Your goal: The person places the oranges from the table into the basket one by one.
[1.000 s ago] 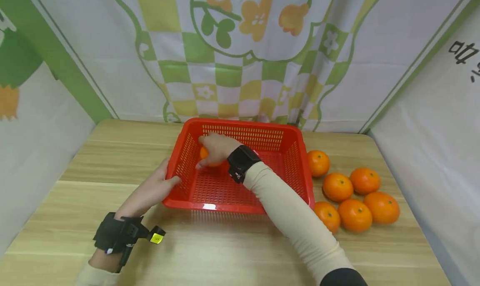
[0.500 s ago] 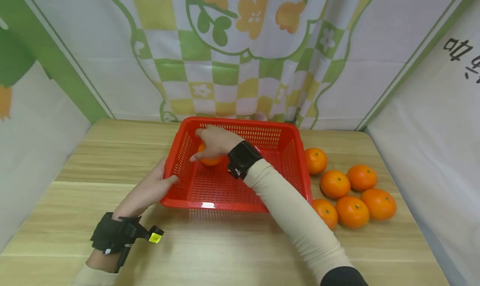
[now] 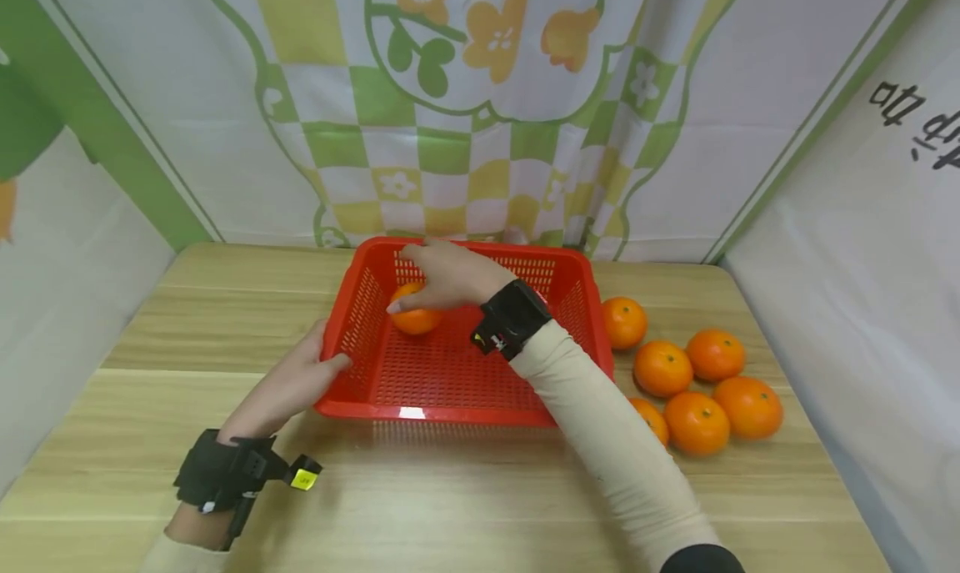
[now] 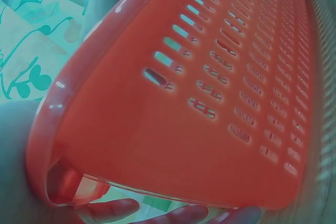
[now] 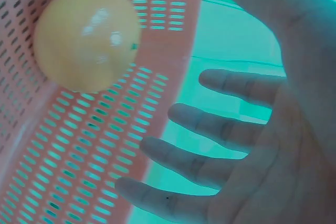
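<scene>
A red plastic basket (image 3: 480,414) with slotted walls stands on the table. My left hand (image 3: 288,385) grips its left rim, thumb over the edge. In the left wrist view, the fingers (image 4: 113,209) show outside the basket's wall (image 4: 131,135). One orange (image 3: 416,320) lies inside, in the back left corner. Just above and to the right of it, my right hand (image 3: 453,274) has its fingers spread. The right wrist view shows that orange (image 5: 86,38) apart from the open fingers (image 5: 215,124), with nothing in the palm.
Several more oranges (image 3: 697,423) sit in a group on the wooden table (image 3: 450,506), right of the basket. A patterned curtain (image 3: 480,139) hangs behind the table, and pale cloth walls (image 3: 862,306) stand at both sides.
My right hand has let go of the orange and drawn back up and to the right, leaving the fruit in the basket's corner. My left hand keeps its grip on the rim.
</scene>
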